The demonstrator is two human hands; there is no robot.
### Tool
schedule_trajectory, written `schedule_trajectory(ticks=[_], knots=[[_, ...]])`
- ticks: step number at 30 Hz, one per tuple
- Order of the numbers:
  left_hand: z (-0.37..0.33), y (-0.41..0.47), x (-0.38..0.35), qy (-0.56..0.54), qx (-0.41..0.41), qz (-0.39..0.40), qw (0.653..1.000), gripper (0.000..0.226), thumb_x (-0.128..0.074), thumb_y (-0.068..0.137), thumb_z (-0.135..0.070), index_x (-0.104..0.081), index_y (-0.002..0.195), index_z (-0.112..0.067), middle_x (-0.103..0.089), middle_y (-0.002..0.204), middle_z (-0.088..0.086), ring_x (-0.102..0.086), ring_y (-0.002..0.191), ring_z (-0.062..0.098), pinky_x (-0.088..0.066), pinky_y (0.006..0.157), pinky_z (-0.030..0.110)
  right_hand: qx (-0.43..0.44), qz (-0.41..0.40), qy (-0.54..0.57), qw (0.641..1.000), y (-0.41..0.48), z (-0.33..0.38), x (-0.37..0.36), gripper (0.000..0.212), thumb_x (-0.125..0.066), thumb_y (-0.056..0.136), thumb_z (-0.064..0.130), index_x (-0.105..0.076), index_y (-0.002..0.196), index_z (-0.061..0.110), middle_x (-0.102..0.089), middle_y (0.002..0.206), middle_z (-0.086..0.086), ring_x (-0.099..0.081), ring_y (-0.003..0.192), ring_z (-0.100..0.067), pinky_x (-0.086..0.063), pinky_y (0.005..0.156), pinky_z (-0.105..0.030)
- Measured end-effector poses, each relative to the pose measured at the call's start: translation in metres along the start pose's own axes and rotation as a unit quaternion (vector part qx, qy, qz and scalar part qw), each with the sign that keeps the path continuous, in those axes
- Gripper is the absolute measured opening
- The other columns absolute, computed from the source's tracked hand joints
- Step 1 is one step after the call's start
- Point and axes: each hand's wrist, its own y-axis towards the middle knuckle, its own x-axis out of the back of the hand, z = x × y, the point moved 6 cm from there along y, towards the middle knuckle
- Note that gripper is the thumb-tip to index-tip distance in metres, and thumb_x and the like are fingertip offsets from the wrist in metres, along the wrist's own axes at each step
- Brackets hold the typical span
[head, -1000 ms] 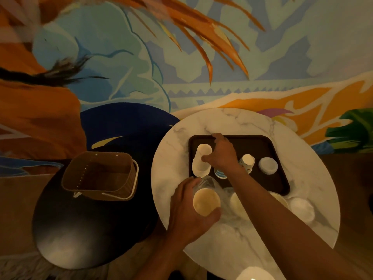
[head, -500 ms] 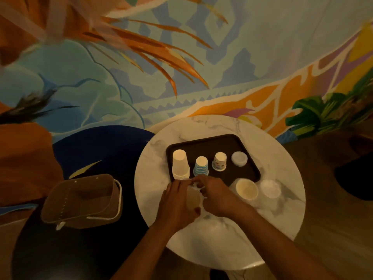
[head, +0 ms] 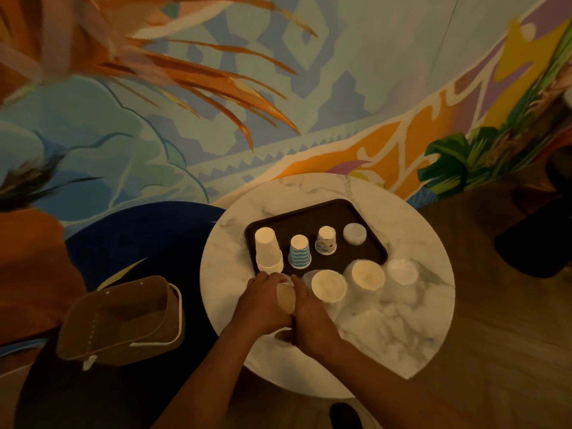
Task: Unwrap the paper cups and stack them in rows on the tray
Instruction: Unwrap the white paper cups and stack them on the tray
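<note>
A dark tray lies on the round marble table. On it stand a white cup stack, a blue striped cup stack, a patterned cup and a pale cup, all upside down. My left hand and my right hand grip a wrapped sleeve of cups between them, just in front of the tray. Beside them sit more wrapped cup stacks in clear plastic.
A brown basket with a white handle rests on a dark round seat left of the table. A painted wall rises behind. Wooden floor shows to the right, with a dark object on it.
My right hand left the tray and came back to the wrapped sleeve, joining my left hand on it. The view swung left and down, so the table now sits more central.
</note>
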Motion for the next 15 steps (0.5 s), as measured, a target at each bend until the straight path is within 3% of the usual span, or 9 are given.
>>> schedule_trajectory(ticks=[2, 5, 11, 15], knots=[[0.002, 0.0, 0.002, 0.0, 0.008, 0.004, 1.0, 0.083, -0.085, 0.068, -0.051, -0.045, 0.138, -0.038, -0.049, 0.139, -0.005, -0.049, 0.13, 0.017, -0.047, 0.106, 0.034, 0.014, -0.054, 0.074, 0.996, -0.004, -0.001, -0.001, 0.1, -0.093, 0.063, 0.044, -0.039, 0.147, 0.028, -0.048, 0.145, 0.015, -0.046, 0.134, 0.002, -0.04, 0.114, -0.021], [0.003, 0.0, 0.005, 0.002, 0.01, 0.006, 1.0, 0.085, -0.086, 0.061, -0.054, -0.045, 0.134, -0.041, -0.05, 0.136, -0.008, -0.05, 0.127, 0.016, -0.049, 0.103, 0.035, 0.017, -0.108, 0.109, 0.988, -0.008, 0.0, -0.003, 0.088, -0.09, 0.066, 0.052, -0.046, 0.138, 0.029, -0.051, 0.132, 0.023, -0.047, 0.124, 0.014, -0.035, 0.104, -0.005], [0.004, -0.001, 0.01, 0.015, 0.011, 0.008, 1.0, 0.092, -0.085, 0.052, -0.062, -0.045, 0.132, -0.039, -0.052, 0.131, -0.01, -0.052, 0.121, 0.014, -0.053, 0.096, 0.034, 0.008, -0.14, 0.159, 0.977, -0.005, -0.005, -0.012, 0.083, -0.092, 0.066, 0.042, -0.051, 0.137, 0.031, -0.058, 0.129, 0.024, -0.055, 0.123, 0.005, -0.043, 0.103, -0.013], [-0.001, 0.0, 0.016, 0.04, -0.001, -0.001, 0.999, 0.093, -0.081, 0.053, -0.065, -0.044, 0.135, -0.041, -0.05, 0.133, -0.007, -0.05, 0.122, 0.015, -0.052, 0.096, 0.035, 0.008, -0.152, 0.159, 0.975, -0.005, -0.001, -0.014, 0.076, -0.085, 0.068, 0.059, -0.053, 0.132, 0.033, -0.057, 0.127, 0.027, -0.052, 0.123, 0.011, -0.041, 0.102, -0.009]])
